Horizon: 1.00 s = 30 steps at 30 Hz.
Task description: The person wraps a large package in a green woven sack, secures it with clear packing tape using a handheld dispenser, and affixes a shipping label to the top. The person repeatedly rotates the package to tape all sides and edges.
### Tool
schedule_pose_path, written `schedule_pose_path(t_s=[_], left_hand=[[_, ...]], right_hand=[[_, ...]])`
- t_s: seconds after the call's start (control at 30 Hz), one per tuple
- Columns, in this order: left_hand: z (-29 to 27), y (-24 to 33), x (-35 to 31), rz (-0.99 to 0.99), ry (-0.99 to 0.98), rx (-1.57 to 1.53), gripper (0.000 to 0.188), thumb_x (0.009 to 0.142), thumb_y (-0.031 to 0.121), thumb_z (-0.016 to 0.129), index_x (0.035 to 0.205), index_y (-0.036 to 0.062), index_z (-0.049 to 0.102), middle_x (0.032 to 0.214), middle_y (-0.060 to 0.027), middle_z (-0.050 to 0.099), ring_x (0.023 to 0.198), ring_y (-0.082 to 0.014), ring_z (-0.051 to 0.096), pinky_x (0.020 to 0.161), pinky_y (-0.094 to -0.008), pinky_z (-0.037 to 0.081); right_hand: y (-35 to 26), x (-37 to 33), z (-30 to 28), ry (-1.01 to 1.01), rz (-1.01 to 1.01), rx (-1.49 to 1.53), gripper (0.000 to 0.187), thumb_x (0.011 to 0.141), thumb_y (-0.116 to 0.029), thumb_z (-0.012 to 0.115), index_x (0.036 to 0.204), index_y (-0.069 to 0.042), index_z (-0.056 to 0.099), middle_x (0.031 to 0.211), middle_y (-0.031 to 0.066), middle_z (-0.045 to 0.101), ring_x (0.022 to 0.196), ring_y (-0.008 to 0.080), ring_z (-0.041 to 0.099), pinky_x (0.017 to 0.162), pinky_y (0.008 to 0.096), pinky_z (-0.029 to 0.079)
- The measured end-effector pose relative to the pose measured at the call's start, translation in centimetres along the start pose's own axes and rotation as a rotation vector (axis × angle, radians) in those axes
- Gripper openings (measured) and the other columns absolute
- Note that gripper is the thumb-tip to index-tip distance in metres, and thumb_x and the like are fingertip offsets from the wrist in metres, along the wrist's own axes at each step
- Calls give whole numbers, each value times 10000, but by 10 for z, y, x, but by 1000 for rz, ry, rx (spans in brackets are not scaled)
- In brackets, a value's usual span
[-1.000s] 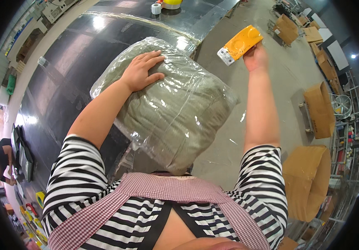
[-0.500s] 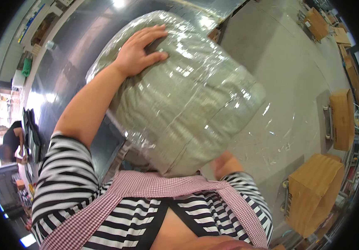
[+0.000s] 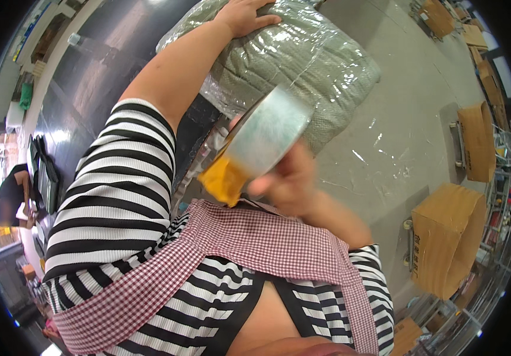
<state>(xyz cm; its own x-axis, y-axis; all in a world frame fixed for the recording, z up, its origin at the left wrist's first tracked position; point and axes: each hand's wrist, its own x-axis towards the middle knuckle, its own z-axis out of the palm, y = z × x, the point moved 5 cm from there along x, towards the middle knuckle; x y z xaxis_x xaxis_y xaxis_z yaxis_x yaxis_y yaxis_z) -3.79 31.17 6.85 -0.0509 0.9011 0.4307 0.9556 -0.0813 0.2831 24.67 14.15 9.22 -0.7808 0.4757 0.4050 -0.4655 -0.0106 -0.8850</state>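
At twelve o'clock, resting an open left hand [image 3: 244, 16] on the wrapped bundle [image 3: 326, 65]; toward its six, gripping a tape dispenser [image 3: 270, 130] in right hand [image 3: 291, 178] — possibly risking a slide off the table [image 3: 98, 77], given overhang.

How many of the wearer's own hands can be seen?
2: the left hand on the plastic-wrapped bundle, the right hand, partly hidden, holding the tape dispenser.

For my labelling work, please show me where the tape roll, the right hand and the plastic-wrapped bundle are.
Tape roll [image 3: 273, 132]: head view, broad pale outer surface.
Right hand [image 3: 292, 180]: head view, middle of the hand.
Plastic-wrapped bundle [image 3: 301, 62]: head view, middle of its visible face.
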Motion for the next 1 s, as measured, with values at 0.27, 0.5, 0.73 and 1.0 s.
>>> schedule_pose_path(t_s=[0.27,0.5,0.73,1.0], left_hand=[[1,-11,2,19,27,49,615,889,529,635,1357,136,569,1480,-73,502,1385,-291,425,1162,-428,299],[-11,-2,-2,-28,-28,-7,583,857,407,710,1342,107,584,1479,-65,510,1372,-281,445,1155,-411,306],[-9,3,4,-53,-44,-30,584,829,357,738,1332,102,588,1475,-65,516,1380,-276,446,1152,-411,311],[0,-5,1,-64,-11,0,570,868,399,703,1347,115,578,1485,-61,502,1380,-272,434,1149,-385,328]], right_hand=[[-84,182,-305,714,-129,266,290,1009,-263,595,1166,-18,596,1124,58,636,1055,207,590,933,373,452],[113,190,-488,753,114,184,283,1036,-238,519,1201,-30,618,1182,80,654,1090,233,614,979,385,473],[289,32,-399,565,645,187,477,993,-349,533,1279,31,564,1240,135,622,1138,244,587,999,367,454],[260,-173,-46,89,754,163,680,887,-374,675,1440,-48,452,1301,167,590,1166,310,583,1025,414,445]])
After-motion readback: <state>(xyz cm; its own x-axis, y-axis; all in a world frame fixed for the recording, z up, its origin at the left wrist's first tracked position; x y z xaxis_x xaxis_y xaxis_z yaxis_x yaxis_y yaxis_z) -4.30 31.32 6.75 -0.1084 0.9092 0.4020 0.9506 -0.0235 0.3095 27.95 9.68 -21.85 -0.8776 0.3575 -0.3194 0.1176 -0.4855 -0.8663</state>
